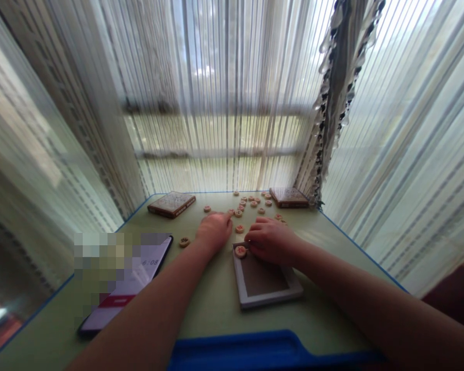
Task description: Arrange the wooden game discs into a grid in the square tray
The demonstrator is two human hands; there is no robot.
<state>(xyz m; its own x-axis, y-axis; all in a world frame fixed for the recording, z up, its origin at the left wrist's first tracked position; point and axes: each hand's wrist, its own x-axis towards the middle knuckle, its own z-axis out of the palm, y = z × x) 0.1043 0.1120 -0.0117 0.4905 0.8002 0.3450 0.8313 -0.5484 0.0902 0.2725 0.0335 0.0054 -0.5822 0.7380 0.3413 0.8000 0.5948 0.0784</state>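
Several round wooden game pieces (pixel 251 202) with red or dark marks lie scattered at the far middle of a pale green table (pixel 216 299). My left hand (pixel 214 230) reaches among them, fingers curled, its fingertips at a piece near the cluster's left edge. My right hand (pixel 268 238) rests with bent fingers on the far end of a grey shallow box tray (pixel 265 281), touching a piece (pixel 240 251) that sits in the tray's far left corner. Another piece (pixel 239 228) lies between the two hands.
A phone (pixel 129 281) with a lit screen lies at the left. Two flat brown boxes lie at the back, one to the left (pixel 171 203) and one to the right (pixel 289 197). A lone piece (pixel 184 241) sits near the phone. A blue plastic edge (pixel 255 350) lies nearest me. Sheer curtains surround the table.
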